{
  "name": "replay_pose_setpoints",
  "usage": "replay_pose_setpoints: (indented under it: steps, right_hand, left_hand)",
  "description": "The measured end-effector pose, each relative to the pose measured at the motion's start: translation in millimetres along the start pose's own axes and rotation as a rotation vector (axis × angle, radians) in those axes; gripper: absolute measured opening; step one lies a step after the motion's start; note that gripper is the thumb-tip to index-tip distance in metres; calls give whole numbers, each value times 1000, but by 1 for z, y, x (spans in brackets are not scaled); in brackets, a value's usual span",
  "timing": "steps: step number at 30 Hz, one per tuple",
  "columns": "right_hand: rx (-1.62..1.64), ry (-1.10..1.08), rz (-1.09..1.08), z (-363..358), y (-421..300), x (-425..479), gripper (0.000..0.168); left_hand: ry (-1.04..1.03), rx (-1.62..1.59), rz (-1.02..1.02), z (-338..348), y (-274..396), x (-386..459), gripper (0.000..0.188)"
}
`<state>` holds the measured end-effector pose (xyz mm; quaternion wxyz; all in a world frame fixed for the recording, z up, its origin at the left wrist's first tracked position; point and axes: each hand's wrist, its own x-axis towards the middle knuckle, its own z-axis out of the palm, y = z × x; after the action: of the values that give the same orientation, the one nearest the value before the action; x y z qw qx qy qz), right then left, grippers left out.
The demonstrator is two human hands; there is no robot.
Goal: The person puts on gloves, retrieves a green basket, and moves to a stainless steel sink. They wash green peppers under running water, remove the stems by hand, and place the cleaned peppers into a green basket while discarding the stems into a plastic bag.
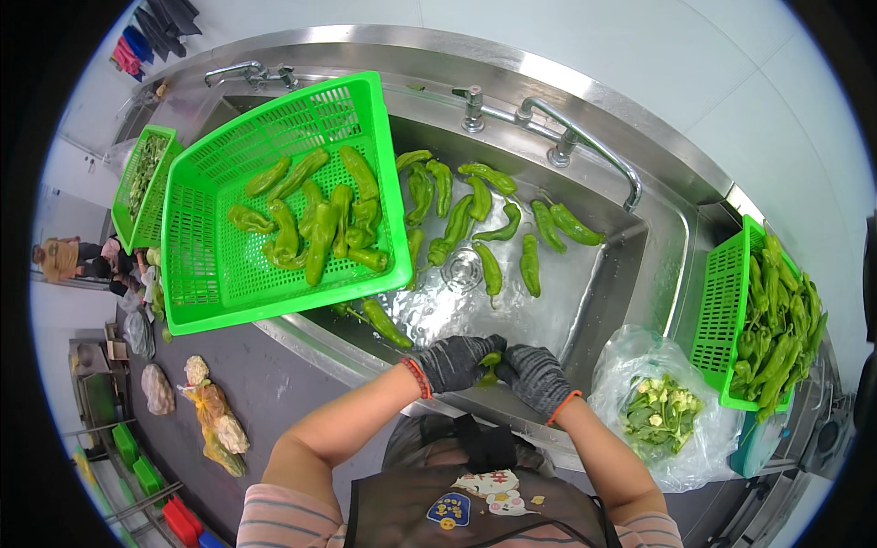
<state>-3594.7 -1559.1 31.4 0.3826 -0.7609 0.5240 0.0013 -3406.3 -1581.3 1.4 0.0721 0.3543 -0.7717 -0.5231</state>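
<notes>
My left hand, in a dark grey knit glove, and my right hand, gloved alike, meet over the near edge of the stainless steel sink. Both close on one green pepper, mostly hidden by the fingers. Beyond them, several green peppers lie spread in the sink around the drain, in what looks like shallow water. At the left, a bright green plastic basket overhangs the sink and holds several peppers.
A second green basket, heaped with peppers, stands at the right, beside a clear plastic bag of trimmings. A faucet arches over the sink's back rim. Bagged vegetables lie on the floor at left; people are farther off.
</notes>
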Motion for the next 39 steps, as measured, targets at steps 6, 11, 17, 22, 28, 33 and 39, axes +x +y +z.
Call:
replay_pose_setpoints:
  steps: [6,11,17,22,28,33,39]
  right_hand:
    - [605,-45,-196,-35,30,-49,23]
    - [814,361,329,-65,54,-131,15]
    - [679,605,664,-70,103,-241,25]
    - [-6,817,941,-38,131,-256,50]
    - [-308,960,633,-62,64,-204,9]
    - [-273,821,483,-70,25,-171,13]
    - [-90,576,299,-56,16,-114,16]
  left_hand:
    - [45,-7,109,-18,-2,-22,38]
    - [417,1,3,-99,55,-73,31]
    - [1160,817,-202,-192,31,-120,75]
    - [1076,383,-49,-112,19,-69,68]
    - [856,508,-129,-19,-109,38,56]
    - [709,484,-908,-24,-236,51,60]
    - [316,208,-774,-34,-231,33,65]
